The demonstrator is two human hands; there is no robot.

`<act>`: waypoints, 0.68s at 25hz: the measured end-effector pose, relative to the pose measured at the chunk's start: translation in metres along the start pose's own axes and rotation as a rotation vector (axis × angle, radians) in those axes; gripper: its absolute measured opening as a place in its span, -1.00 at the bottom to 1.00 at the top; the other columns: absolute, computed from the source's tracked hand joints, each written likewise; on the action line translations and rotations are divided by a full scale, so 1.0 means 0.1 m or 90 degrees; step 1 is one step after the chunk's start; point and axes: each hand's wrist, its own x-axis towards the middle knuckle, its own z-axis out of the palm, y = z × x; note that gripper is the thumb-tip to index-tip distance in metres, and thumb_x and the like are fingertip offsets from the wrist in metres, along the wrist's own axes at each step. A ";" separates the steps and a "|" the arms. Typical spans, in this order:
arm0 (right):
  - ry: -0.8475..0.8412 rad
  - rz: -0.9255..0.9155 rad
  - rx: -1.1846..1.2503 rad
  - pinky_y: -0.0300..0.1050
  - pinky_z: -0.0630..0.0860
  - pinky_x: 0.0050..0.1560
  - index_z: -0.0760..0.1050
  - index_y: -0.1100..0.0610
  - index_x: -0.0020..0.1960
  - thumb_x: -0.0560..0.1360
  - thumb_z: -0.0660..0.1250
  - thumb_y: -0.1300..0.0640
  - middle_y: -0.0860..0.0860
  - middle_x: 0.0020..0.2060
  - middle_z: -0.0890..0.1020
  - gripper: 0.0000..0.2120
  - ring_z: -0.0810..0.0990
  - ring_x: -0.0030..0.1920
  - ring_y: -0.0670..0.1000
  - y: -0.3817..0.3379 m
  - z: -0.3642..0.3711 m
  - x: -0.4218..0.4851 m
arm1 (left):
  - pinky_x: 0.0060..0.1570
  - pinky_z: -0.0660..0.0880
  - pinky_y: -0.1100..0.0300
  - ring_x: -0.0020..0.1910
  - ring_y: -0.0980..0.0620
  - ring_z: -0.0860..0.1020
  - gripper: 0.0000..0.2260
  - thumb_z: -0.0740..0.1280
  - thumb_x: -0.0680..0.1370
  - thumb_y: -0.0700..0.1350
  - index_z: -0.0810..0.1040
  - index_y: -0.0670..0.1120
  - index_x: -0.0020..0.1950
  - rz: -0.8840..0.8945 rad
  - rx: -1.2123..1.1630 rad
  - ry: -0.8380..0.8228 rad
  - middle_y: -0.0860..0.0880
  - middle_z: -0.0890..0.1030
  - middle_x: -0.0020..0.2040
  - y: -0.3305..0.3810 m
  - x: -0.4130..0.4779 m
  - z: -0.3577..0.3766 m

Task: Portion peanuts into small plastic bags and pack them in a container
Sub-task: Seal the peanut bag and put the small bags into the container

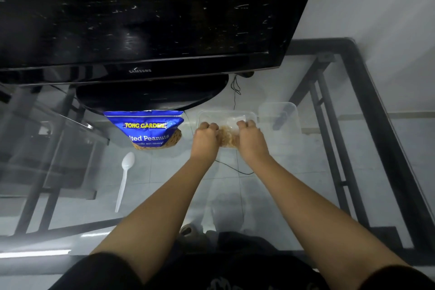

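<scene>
Both hands are pinched on one small plastic bag of peanuts [227, 138], left hand [205, 137] and right hand [250, 137] gripping its two ends, probably to keep the top shut. It sits right at the near edge of the clear container [226, 116], so packing looks next. Big blue peanut bag [144, 128] and white spoon [124, 180] wait on the glass surface [294, 153] to the left.

small clear bag of peanuts [227, 139], over clear container [226, 116], blue peanut pack [147, 128] left
</scene>
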 end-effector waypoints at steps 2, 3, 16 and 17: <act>0.115 -0.006 -0.005 0.02 0.46 0.11 0.26 0.13 0.38 0.52 0.27 0.18 0.20 0.33 0.33 -0.54 0.41 0.22 0.18 0.02 -0.09 -0.02 | 0.17 0.41 0.05 0.21 -0.21 0.42 -0.72 0.24 0.57 -0.19 0.47 -0.21 0.27 0.009 0.009 0.058 -0.24 0.42 0.26 -0.04 -0.05 -0.02; 0.173 0.032 0.021 0.07 0.45 0.18 0.24 0.11 0.40 0.53 0.26 0.13 0.20 0.36 0.30 -0.53 0.36 0.28 0.20 0.09 -0.13 -0.03 | 0.22 0.37 0.03 0.27 -0.21 0.37 -0.69 0.21 0.59 -0.16 0.43 -0.20 0.32 -0.016 0.008 0.078 -0.25 0.39 0.32 -0.07 -0.07 -0.04; 0.128 0.403 0.291 0.07 0.49 0.16 0.18 0.15 0.31 0.24 0.58 0.16 0.21 0.30 0.17 -0.20 0.40 0.18 0.21 0.78 -0.29 -0.18 | -0.06 0.51 0.11 0.04 -0.16 0.56 -0.64 0.19 0.55 -0.36 0.36 -0.24 0.35 -0.104 -0.031 0.042 -0.25 0.59 0.07 -0.13 -0.15 -0.17; 0.222 0.360 0.378 0.03 0.53 0.15 0.24 0.16 0.29 0.30 0.52 0.27 0.19 0.29 0.23 -0.33 0.49 0.10 0.17 0.79 -0.33 -0.18 | -0.05 0.51 0.12 0.05 -0.15 0.56 -0.63 0.19 0.55 -0.36 0.35 -0.24 0.36 -0.106 -0.036 0.040 -0.24 0.59 0.07 -0.13 -0.15 -0.17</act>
